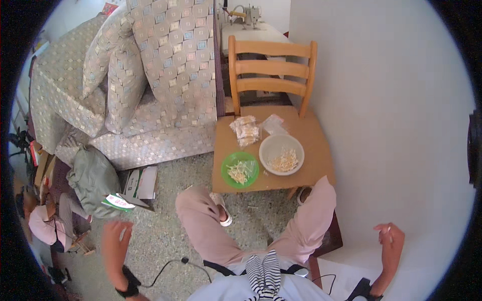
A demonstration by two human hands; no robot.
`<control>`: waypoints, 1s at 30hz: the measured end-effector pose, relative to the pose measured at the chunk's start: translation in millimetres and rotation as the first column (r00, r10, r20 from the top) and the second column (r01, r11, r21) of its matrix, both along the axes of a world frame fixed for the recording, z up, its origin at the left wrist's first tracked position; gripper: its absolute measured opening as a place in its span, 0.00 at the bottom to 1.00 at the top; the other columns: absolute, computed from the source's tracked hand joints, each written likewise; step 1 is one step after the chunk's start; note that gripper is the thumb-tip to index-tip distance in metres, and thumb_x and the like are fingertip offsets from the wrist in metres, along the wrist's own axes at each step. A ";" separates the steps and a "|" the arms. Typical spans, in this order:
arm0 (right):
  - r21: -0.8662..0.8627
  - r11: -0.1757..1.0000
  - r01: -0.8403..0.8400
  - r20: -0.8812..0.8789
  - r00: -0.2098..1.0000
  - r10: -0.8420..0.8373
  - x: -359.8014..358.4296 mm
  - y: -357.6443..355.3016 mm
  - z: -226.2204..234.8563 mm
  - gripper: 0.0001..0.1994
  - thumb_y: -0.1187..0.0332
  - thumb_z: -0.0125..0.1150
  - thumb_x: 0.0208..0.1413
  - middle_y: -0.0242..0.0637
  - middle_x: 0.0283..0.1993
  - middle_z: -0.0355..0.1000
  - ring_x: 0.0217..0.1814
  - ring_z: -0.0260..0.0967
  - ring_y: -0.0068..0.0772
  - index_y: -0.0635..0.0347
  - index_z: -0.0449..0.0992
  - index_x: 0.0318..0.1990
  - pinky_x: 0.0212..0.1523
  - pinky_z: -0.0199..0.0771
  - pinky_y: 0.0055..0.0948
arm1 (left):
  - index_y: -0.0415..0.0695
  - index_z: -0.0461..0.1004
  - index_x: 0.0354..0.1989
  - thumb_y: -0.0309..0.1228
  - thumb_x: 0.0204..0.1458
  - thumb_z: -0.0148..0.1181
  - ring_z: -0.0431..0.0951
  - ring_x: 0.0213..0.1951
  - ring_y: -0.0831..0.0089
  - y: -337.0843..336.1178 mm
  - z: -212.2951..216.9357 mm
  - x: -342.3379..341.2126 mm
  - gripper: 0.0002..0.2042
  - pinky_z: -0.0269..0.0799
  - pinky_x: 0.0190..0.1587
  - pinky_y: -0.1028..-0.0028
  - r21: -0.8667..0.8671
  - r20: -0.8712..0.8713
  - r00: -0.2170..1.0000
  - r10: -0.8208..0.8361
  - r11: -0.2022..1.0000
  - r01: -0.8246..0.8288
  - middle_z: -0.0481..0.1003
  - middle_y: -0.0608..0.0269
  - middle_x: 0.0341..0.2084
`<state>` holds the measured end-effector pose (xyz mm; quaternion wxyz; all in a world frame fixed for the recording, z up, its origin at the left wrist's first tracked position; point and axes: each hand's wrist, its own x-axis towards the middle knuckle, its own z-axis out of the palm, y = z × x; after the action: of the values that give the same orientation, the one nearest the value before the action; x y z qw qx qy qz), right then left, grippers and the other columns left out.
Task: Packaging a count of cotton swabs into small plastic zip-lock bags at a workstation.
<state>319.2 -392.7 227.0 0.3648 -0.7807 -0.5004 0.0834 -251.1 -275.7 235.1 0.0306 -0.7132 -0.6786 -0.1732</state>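
Note:
My left hand (118,240) is raised out to the left above the speckled floor. Its fingers are loosely bent with a gap between them, and nothing shows in it. Out to the right, in front of the pale wall, my right hand (391,240) is likewise bent, fingers a little apart and holding nothing visible. Both are well away from the wooden chair (321,135) before my knees. On its seat are a green bowl (224,173) and a white bowl (268,145), each with loose cotton swabs (284,161) inside. Behind them lie bagged cotton swabs (246,130) and a clear plastic bag (273,124).
A patterned sofa (175,60) with cushions stands at the far left. Near it are a grey-green bag (95,175) and a flat box (143,183). Another person (50,226) sits low at the left edge. A sewing machine (246,16) is behind the chair. A cable (165,266) runs beside me.

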 end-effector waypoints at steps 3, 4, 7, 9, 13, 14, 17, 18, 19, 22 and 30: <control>0.001 0.999 -0.035 0.113 0.993 0.035 -18.0 -10.2 9.7 0.21 0.57 0.48 0.64 0.30 0.19 0.61 0.20 0.56 0.21 0.63 0.75 0.25 0.23 0.54 0.25 | 0.42 0.76 0.33 0.27 0.47 0.61 0.73 0.39 0.56 -26.1 4.5 1.0 0.06 0.65 0.45 0.64 -0.063 -0.057 0.997 0.046 0.997 -0.050 0.75 0.56 0.31; 0.003 1.000 0.001 0.132 0.991 -0.002 -20.8 -10.8 11.0 0.20 0.58 0.48 0.64 0.30 0.18 0.60 0.19 0.56 0.22 0.63 0.76 0.25 0.24 0.54 0.23 | 0.43 0.77 0.33 0.27 0.46 0.61 0.73 0.38 0.56 -30.5 7.0 1.1 0.06 0.66 0.44 0.64 -0.054 -0.080 0.996 0.036 0.998 -0.040 0.75 0.56 0.31; 0.174 0.985 -0.017 -0.095 0.995 0.034 -19.9 -8.9 11.0 0.21 0.59 0.47 0.64 0.31 0.18 0.61 0.21 0.58 0.21 0.64 0.74 0.23 0.25 0.56 0.24 | 0.43 0.77 0.33 0.28 0.47 0.61 0.74 0.38 0.55 -32.6 16.5 17.5 0.06 0.67 0.42 0.64 -0.140 -0.115 0.992 0.046 0.988 -0.062 0.75 0.56 0.31; 0.234 0.972 -0.021 -0.119 0.992 0.050 -5.1 8.9 0.3 0.21 0.58 0.47 0.64 0.31 0.19 0.62 0.21 0.58 0.22 0.64 0.74 0.24 0.24 0.57 0.26 | 0.43 0.77 0.33 0.28 0.48 0.61 0.74 0.37 0.55 -7.7 4.2 25.4 0.06 0.68 0.41 0.64 -0.131 -0.041 0.999 0.006 0.991 -0.011 0.76 0.56 0.30; 0.331 0.939 -0.094 -0.274 0.943 0.190 27.6 106.2 -59.0 0.20 0.59 0.48 0.63 0.30 0.22 0.64 0.24 0.60 0.23 0.63 0.72 0.23 0.29 0.60 0.27 | 0.41 0.77 0.33 0.28 0.49 0.61 0.75 0.36 0.55 73.9 -51.0 33.7 0.05 0.69 0.39 0.65 0.018 0.222 0.931 -0.291 0.956 0.294 0.76 0.54 0.30; 0.403 0.905 -0.136 -0.331 0.900 0.283 35.3 130.3 -86.9 0.19 0.60 0.48 0.63 0.31 0.24 0.66 0.26 0.60 0.23 0.62 0.72 0.24 0.29 0.60 0.26 | 0.39 0.77 0.33 0.28 0.50 0.60 0.75 0.36 0.58 97.7 -78.6 42.7 0.06 0.69 0.41 0.66 0.050 0.351 0.882 -0.314 0.947 0.317 0.76 0.54 0.30; 0.439 0.897 -0.053 -0.543 0.780 0.312 -34.2 198.5 -137.9 0.18 0.58 0.47 0.64 0.30 0.26 0.70 0.28 0.64 0.21 0.61 0.73 0.27 0.33 0.65 0.23 | 0.39 0.74 0.44 0.32 0.59 0.51 0.74 0.42 0.73 146.1 -137.3 99.3 0.11 0.66 0.50 0.74 0.070 0.904 0.390 -0.173 0.962 0.265 0.76 0.65 0.36; 0.429 0.903 0.021 -0.674 0.673 0.305 -56.6 215.4 -145.5 0.19 0.58 0.46 0.65 0.28 0.23 0.67 0.26 0.62 0.18 0.61 0.72 0.27 0.29 0.63 0.21 | 0.40 0.73 0.47 0.33 0.60 0.50 0.73 0.43 0.74 163.7 -145.8 135.5 0.13 0.66 0.51 0.75 0.124 0.956 0.230 -0.180 0.963 0.240 0.75 0.66 0.39; 0.476 0.874 -0.101 -0.667 0.606 0.433 -88.2 230.9 -148.6 0.18 0.58 0.46 0.65 0.28 0.22 0.66 0.25 0.61 0.18 0.61 0.73 0.29 0.28 0.61 0.20 | 0.41 0.71 0.50 0.34 0.60 0.50 0.72 0.45 0.74 172.3 -149.2 153.0 0.14 0.65 0.51 0.75 0.172 0.968 0.129 -0.217 0.941 0.290 0.74 0.67 0.40; 0.503 0.817 -0.282 -0.696 0.429 0.576 -137.0 255.1 -147.5 0.18 0.58 0.44 0.66 0.26 0.20 0.64 0.21 0.58 0.18 0.61 0.73 0.31 0.25 0.59 0.19 | 0.41 0.69 0.53 0.36 0.61 0.50 0.70 0.48 0.77 190.0 -155.2 204.1 0.16 0.65 0.52 0.75 0.102 0.994 -0.037 -0.099 0.801 0.590 0.72 0.65 0.45; 0.447 0.700 -0.557 -0.598 0.396 0.697 -127.1 327.9 -190.8 0.21 0.57 0.38 0.68 0.31 0.39 0.70 0.45 0.65 0.24 0.63 0.76 0.43 0.49 0.62 0.24 | 0.41 0.67 0.57 0.40 0.61 0.52 0.72 0.46 0.75 234.1 -191.7 248.3 0.20 0.65 0.53 0.73 0.014 0.942 0.199 -0.270 0.626 0.780 0.73 0.66 0.42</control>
<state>192.1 -64.8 36.1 0.5402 -0.3946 -0.5718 0.4748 -2.8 -41.6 43.5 -0.5679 -0.6834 -0.3023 -0.3451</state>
